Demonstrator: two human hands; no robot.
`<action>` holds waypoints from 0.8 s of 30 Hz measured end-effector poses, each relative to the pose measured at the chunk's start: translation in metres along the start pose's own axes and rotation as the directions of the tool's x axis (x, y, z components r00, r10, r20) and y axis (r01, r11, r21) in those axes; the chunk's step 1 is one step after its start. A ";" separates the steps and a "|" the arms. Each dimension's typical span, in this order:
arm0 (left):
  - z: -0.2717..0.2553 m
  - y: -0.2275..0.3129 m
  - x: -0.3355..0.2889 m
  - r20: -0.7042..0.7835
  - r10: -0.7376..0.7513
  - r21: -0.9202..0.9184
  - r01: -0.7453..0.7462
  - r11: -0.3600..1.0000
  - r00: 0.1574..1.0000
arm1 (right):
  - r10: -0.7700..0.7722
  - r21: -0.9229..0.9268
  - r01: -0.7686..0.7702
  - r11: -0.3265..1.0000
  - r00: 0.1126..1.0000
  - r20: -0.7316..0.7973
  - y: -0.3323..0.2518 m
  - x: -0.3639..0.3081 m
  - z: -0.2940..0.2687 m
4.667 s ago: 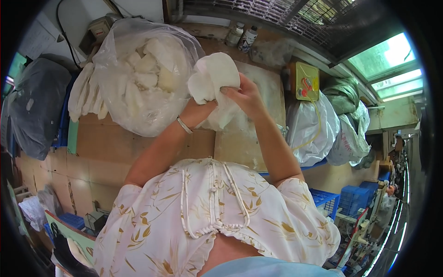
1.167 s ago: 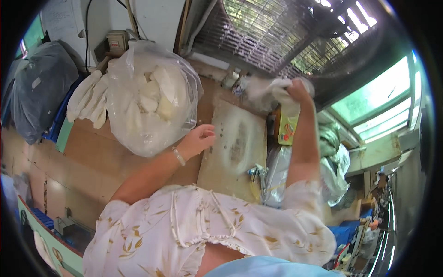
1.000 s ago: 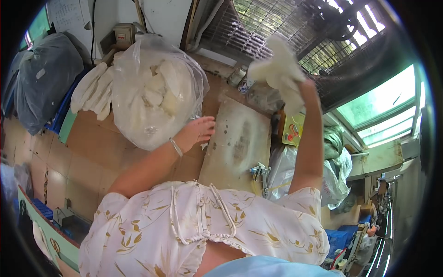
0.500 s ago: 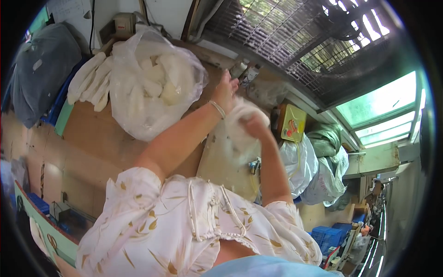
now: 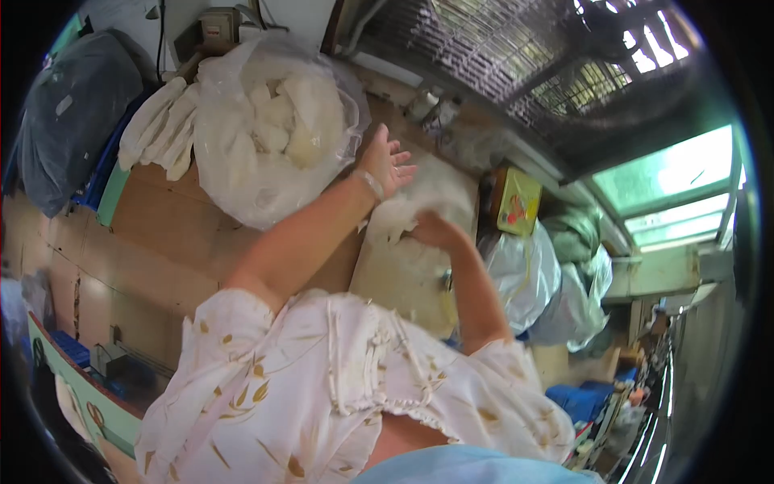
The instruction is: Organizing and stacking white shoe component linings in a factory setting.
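My left hand is raised over the work table with its fingers spread and nothing in them. Just below and to the right of it, my right hand grips a soft white piece of cloth, smeared by motion. Its exact kind cannot be made out. Under both hands lies a pale board. To the left of my left forearm stands an open clear plastic bag filled with off-white fabric pieces. A stack of similar long off-white pieces lies beside the bag.
Small bottles stand at the table's back edge, below a window grille with a fan. To the right are a yellow tin and stuffed plastic bags. A dark full bag sits at the far left.
My left hand has come away from the white cloth and its fingers have spread. My right hand has moved slightly down and left, with the cloth now lower, near the board.
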State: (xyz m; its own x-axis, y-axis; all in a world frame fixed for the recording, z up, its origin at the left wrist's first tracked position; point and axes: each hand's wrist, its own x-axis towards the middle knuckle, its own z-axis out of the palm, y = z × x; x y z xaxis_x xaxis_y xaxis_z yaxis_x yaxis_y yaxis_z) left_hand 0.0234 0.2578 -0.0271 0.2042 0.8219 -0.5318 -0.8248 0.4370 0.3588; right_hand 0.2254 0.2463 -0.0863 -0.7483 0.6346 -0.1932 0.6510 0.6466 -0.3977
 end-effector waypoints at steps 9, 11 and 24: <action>-0.042 -0.003 -0.061 0.142 0.007 0.503 -0.078 0.861 0.990 | 0.500 0.999 0.037 0.011 0.865 -0.038 -0.033 0.001 -0.058; -0.045 -0.027 -0.070 0.181 -0.154 0.497 0.045 0.867 0.971 | 0.507 0.998 -0.026 -0.049 0.861 0.048 -0.043 0.002 -0.051; -0.038 -0.077 -0.058 0.245 0.093 0.174 -0.138 0.975 0.965 | 0.474 0.238 -0.431 0.871 0.863 -0.172 -0.092 -0.020 -0.046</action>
State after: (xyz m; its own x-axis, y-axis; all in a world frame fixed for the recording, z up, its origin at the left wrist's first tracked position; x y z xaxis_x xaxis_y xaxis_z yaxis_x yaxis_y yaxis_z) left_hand 0.0554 0.1630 -0.0530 0.2495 0.9233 -0.2921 -0.7406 0.3763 0.5567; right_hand 0.1861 0.1938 -0.0046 -0.3152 0.9275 -0.2007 0.8588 0.1888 -0.4763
